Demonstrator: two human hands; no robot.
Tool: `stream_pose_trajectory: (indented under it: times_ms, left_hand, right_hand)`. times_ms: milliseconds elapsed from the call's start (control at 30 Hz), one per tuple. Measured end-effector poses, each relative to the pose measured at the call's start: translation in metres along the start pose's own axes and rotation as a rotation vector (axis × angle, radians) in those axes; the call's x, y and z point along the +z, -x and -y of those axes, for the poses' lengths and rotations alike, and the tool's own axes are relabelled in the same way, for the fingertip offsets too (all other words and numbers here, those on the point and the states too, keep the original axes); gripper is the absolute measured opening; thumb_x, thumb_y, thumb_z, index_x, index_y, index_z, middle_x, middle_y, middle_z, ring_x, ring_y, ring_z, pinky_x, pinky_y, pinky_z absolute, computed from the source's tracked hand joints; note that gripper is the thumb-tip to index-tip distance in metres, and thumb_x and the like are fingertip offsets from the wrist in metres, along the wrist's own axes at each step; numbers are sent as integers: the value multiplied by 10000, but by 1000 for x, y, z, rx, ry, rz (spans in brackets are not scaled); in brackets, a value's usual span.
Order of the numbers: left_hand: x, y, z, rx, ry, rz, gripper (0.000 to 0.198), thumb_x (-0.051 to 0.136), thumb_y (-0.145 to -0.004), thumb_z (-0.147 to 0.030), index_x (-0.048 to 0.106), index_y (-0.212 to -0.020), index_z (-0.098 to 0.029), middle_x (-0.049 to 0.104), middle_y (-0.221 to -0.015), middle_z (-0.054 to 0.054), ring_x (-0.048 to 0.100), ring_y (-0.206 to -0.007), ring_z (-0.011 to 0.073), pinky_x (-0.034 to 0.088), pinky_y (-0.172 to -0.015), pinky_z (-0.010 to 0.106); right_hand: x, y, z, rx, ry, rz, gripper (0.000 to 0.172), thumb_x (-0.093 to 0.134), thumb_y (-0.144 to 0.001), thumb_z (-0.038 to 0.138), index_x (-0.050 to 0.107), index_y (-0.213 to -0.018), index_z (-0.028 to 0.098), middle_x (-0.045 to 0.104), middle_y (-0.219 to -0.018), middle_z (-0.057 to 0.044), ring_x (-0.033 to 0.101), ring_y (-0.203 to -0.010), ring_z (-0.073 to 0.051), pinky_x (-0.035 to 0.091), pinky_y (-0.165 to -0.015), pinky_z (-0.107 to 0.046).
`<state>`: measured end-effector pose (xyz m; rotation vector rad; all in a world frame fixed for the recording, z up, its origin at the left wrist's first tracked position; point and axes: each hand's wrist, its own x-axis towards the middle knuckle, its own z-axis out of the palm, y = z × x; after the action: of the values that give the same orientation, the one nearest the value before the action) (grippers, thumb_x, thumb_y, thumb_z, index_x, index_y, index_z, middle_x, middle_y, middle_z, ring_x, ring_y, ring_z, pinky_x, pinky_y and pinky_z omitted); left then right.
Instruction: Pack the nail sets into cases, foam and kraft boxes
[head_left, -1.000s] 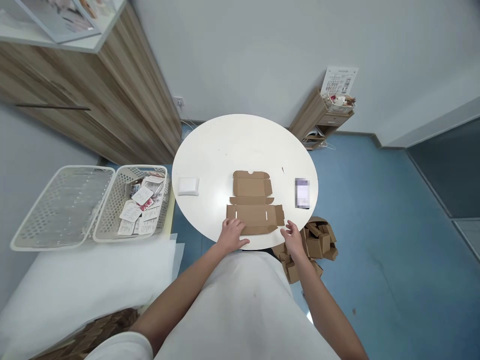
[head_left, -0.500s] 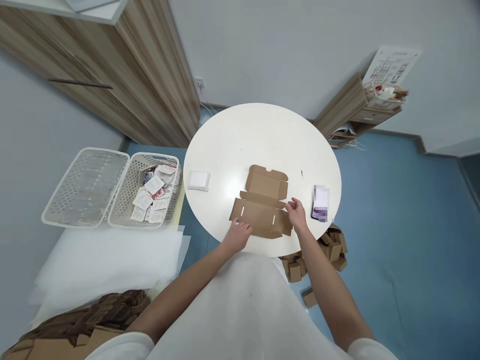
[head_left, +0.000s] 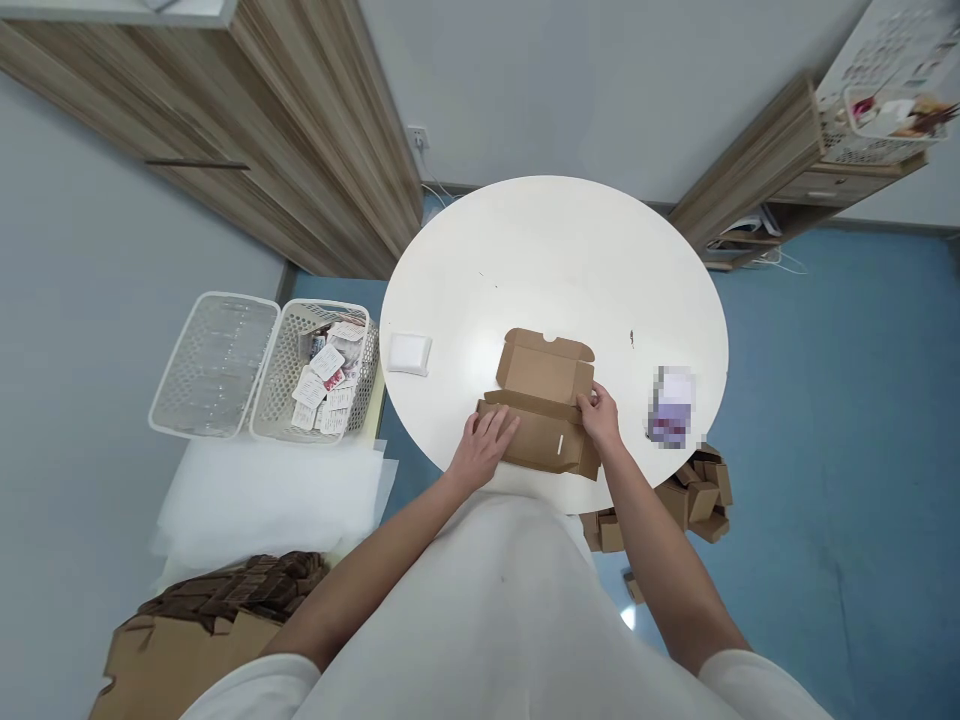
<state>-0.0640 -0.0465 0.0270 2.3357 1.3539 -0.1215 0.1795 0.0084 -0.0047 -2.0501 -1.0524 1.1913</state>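
From my head camera, the flat cardboard blank (head_left: pixel 541 405) lies at the near edge of the round white table (head_left: pixel 555 250), close to my body so both hands reach it without stretching. My left hand (head_left: pixel 484 450) rests palm down on the blank's near-left corner, fingers spread and pressing it flat rather than closed around it, which pins the sheet against the smooth tabletop. My right hand (head_left: pixel 600 415) is at the blank's right edge, fingers curled around a side flap, pinching it where the crease runs; the far panel with its notched edge stands slightly raised off the table. The cardboard is plain brown, thin, matte and stiff, cut with slots and scored folds. Near the table's left edge sits a small white packet (head_left: pixel 409 353), soft-looking and square. Toward the right edge lies a blurred rectangular object (head_left: pixel 670 405) I cannot identify. Off the table to the left stand two white perforated plastic baskets (head_left: pixel 262 365), the nearer one holding printed sachets, above sheets of translucent white foam wrap (head_left: pixel 277 495). On the blue floor by the table's right side is a heap of folded brown boxes (head_left: pixel 697 495), and more flat blanks (head_left: pixel 240 590) are stacked at my left.
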Motion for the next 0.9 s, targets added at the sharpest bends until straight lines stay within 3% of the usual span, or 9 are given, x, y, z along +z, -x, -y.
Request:
stream_pose_trajectory:
  times_ms: [233, 300, 367, 467, 533, 600, 700, 800, 900]
  left_hand:
    - [-8, -6, -5, 13, -150, -12, 961, 611, -603, -214, 65, -1392, -159, 92, -1460, 117, -46, -1332, 300, 16, -1038, 516]
    - [-6, -6, -3, 26, -174, -2, 990, 640, -564, -215, 96, -1389, -161, 114, -1455, 124, -47, -1330, 310, 4, -1036, 524]
    - [-3, -4, -1, 37, -180, 2, 990, 652, -546, -222, 125, -1383, -174, 141, -1451, 124, -27, -1329, 321, 3, -1034, 526]
    - [1, -2, 0, 54, -186, -11, 1002, 671, -522, -229, 150, -1376, -167, 194, -1435, 139, 12, -1328, 325, -8, -1032, 528]
    - [3, -1, -1, 69, -193, -35, 1017, 682, -504, -219, 158, -1372, -148, 224, -1421, 158, 32, -1328, 322, -21, -1032, 526]
    - [5, 0, -3, 84, -200, -61, 1019, 687, -496, -214, 168, -1370, -145, 240, -1413, 165, 37, -1328, 321, -24, -1033, 526]
    - [9, 4, -3, 75, -212, -94, 1027, 701, -489, -253, 176, -1369, -172, 191, -1432, 152, -1, -1328, 330, -11, -1030, 533]
    - [15, 18, 7, -51, -169, -131, 1085, 722, -475, -321, 135, -1376, -176, 74, -1455, 156, -37, -1323, 345, 26, -1020, 552]
    - [25, 40, 28, -310, -8, -154, 1095, 696, -512, -379, 70, -1377, -135, 67, -1443, 205, 62, -1317, 363, 133, -994, 566]
  right_hand:
    - [-7, 37, -2, -116, 147, 65, 463, 439, -739, 386, 523, -1155, 202, 532, -561, 38, 507, -545, -150, 407, -575, -284]
    - [-7, 48, -3, -126, 217, 79, 519, 419, -758, 391, 441, -1242, 207, 589, -661, 7, 552, -631, -176, 422, -630, -311]
    - [-6, 62, -5, -154, 322, 22, 650, 441, -752, 414, 278, -1342, 195, 614, -959, -74, 564, -877, -235, 414, -757, -371]
    - [-2, 85, -9, -319, 569, -43, 903, 545, -682, 473, 70, -1391, 178, 265, -1399, -146, 253, -1264, -317, 239, -970, -470]
    - [4, 99, -14, -479, 733, 87, 1006, 605, -626, 496, 22, -1391, 200, 74, -1465, -102, 58, -1328, -306, 115, -1027, -475]
    - [11, 109, -18, -581, 854, 240, 1069, 651, -587, 477, -8, -1389, 223, 30, -1472, -69, 0, -1337, -283, 58, -1045, -462]
    - [20, 114, -23, -576, 957, 274, 1096, 675, -583, 387, -54, -1385, 226, 48, -1470, -66, 1, -1340, -268, 37, -1046, -470]
    - [24, 111, -25, -536, 962, 241, 1094, 670, -593, 358, -74, -1383, 222, 64, -1469, -71, 9, -1340, -261, 79, -1040, -480]
    - [25, 110, -29, -542, 928, 249, 1097, 672, -587, 385, -60, -1386, 211, 67, -1469, -77, 9, -1339, -260, 145, -1034, -466]
